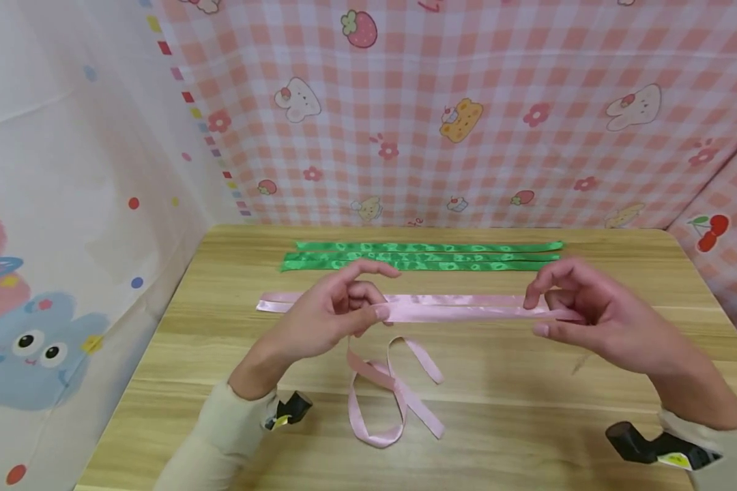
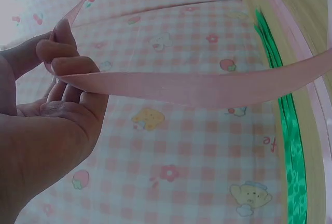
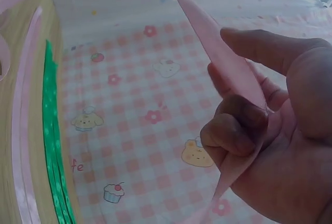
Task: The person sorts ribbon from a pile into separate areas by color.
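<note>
My left hand (image 1: pixel 325 314) pinches a pink satin ribbon (image 1: pixel 454 314) between thumb and fingers. The ribbon stretches nearly level over the table to my right hand (image 1: pixel 608 324), which grips it with curled fingers. In the right wrist view the ribbon (image 3: pixel 225 60) slants into the right palm, and an end hangs below the fingers. From the left hand a long tail (image 1: pixel 377 440) drops to the wood in a loose loop. The left wrist view shows this tail (image 2: pixel 197 88) as a broad band leaving the fingers. Behind the hands lie flat pink ribbons (image 1: pixel 272 306), partly hidden.
Several green satin ribbons (image 1: pixel 430 257) lie straight and side by side near the back of the wooden table (image 1: pixel 516 416). A pink checked cloth (image 1: pixel 417 82) hangs behind it, and a white printed cloth (image 1: pixel 98 170) hangs at the left.
</note>
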The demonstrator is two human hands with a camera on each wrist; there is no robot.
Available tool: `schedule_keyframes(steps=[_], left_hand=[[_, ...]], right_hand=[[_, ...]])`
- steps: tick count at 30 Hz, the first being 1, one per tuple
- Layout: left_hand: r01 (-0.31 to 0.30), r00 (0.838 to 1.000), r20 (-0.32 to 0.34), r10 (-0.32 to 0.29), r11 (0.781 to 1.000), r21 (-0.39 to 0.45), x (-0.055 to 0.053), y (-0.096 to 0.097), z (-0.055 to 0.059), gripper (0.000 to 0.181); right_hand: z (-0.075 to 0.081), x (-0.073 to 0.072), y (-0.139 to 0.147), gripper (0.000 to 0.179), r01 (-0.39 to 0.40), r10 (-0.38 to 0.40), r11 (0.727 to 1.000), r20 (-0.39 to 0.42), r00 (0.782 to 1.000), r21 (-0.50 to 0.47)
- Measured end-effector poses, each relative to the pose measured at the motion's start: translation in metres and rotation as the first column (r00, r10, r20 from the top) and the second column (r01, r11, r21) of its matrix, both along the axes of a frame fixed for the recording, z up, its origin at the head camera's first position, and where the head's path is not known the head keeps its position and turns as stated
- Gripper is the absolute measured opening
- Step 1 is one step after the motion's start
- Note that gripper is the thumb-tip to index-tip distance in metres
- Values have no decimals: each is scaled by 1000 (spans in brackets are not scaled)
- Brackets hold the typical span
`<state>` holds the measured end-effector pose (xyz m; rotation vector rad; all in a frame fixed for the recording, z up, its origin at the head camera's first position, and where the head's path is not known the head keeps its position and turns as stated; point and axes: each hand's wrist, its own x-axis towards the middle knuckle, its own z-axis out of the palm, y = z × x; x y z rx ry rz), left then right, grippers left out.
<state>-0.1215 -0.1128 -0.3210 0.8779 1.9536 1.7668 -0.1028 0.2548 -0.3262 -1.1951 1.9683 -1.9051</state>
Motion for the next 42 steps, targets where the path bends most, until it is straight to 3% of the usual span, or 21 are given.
schedule_keyframes(steps=[5,8,11,17,21,25,30,37,42], left_hand=[[-51,999,-4,51,999,-18,-1,-9,4,42],[-47,999,-27,47,999,-6,-3,-18,9,42],[-38,998,-49,38,999,-2,-6,-30,12,41],[-60,998,-8,60,997,-37,-10,-61,14,32],[-70,998,1,71,995,-65,-14,-76,10,28],[-55,998,3,55,994,-98,-17,-92,5,28],[-138,990,-21,136,978,-159,-17,-111,-1,24],[-161,987,-25,159,971,-176,-18,-137,-14,24],[-247,969,-25,248,944,-221,-20,-151,-26,23]], right_hand=[[-6,-3,-2,42,-58,56,995,-28,998,-84],[-6,-4,1,36,-52,50,994,-19,999,-93],[-6,-3,7,36,-6,6,997,3,1000,-78],[-6,0,19,35,105,-105,994,66,992,0],[-8,-1,23,33,138,-142,989,83,986,53],[-14,-6,26,31,115,-117,993,103,988,29],[-25,-10,33,31,14,-22,999,168,986,47],[-44,-8,53,24,-51,-3,986,321,947,160],[-56,-9,69,25,-56,-12,983,364,931,175]])
